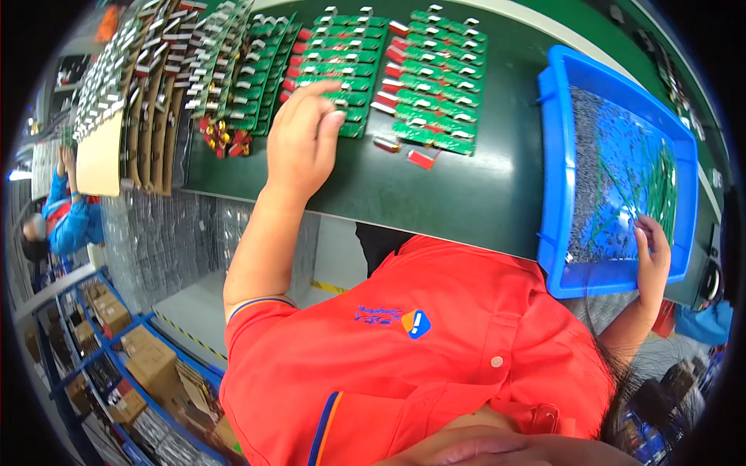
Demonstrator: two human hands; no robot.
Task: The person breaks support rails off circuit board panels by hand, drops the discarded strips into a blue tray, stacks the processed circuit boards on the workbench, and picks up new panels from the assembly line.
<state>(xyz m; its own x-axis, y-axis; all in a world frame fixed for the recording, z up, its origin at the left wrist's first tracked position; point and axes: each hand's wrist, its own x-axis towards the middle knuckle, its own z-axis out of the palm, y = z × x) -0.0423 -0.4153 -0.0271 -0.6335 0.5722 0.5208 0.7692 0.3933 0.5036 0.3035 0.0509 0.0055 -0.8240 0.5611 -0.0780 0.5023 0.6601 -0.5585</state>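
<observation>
My left hand (305, 144) is raised over the dark green table, beside the middle panel of green circuit boards (353, 84). Its thumb and index finger stand apart, with nothing visible between them. A second panel of green boards (435, 101), with red and white parts along its left edge, lies to the right. My right hand (654, 252) reaches over the near rim of a blue plastic bin (553, 171). Its fingertips are pinched together among small dark parts (587, 179) and thin green strips (663, 182); what they hold is too small to make out.
More boards stand in rows at the left, beside brown cardboard dividers (148, 147). Red and gold pieces (225, 140) lie near the table's front edge, and two small red pieces (422, 159) below the right panel. A person in blue (70, 210) is at far left, above shelves with cartons (151, 357).
</observation>
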